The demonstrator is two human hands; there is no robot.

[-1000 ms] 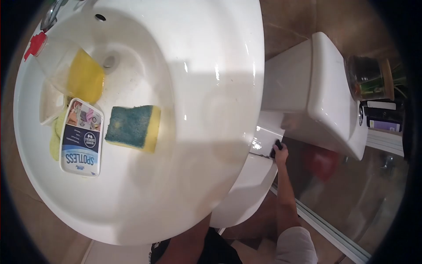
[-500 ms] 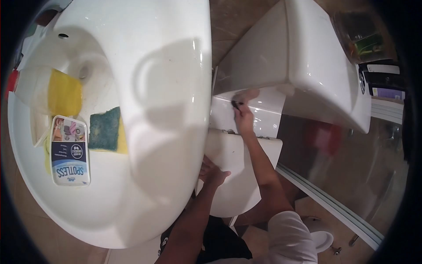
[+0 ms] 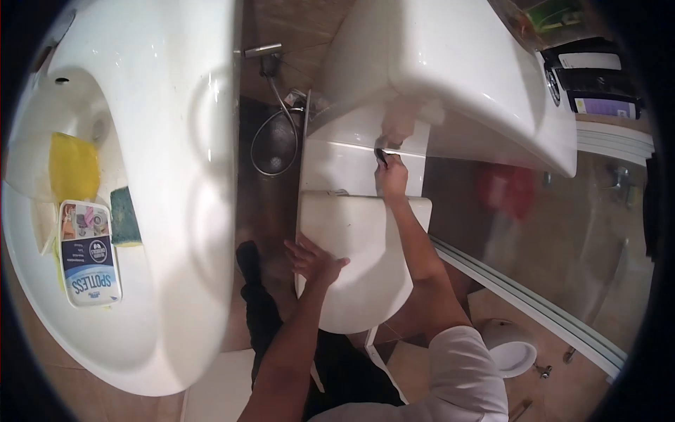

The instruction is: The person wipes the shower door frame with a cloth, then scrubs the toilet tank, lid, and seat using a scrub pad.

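Note:
My right hand (image 3: pixel 392 177) is closed around a small dark object (image 3: pixel 380 154), whose kind I cannot make out. It works low on the glossy white ledge (image 3: pixel 337 166) behind the toilet lid, beneath the cistern (image 3: pixel 478 63); the shiny surface reflects the hand. On the left edge of the closed white toilet lid (image 3: pixel 358 260) lies my left hand (image 3: pixel 314 263), its fingers spread and nothing in them. A hinge (image 3: pixel 338 192) shows at the lid's back edge.
At left, the white basin (image 3: pixel 190 281) holds a yellow cloth (image 3: pixel 74 167), a green scouring sponge (image 3: pixel 125 216) and a SPOTLESS tub (image 3: pixel 90 253). A hand shower (image 3: pixel 271 60) with a looped hose hangs between basin and toilet. The glass shower screen (image 3: pixel 534 295) stands right; bottles (image 3: pixel 598 81) sit beyond the cistern.
The view has shifted, so the basin sits further left and the hand shower and hose now show. My left hand's fingers, partly behind the basin edge before, are now fully visible.

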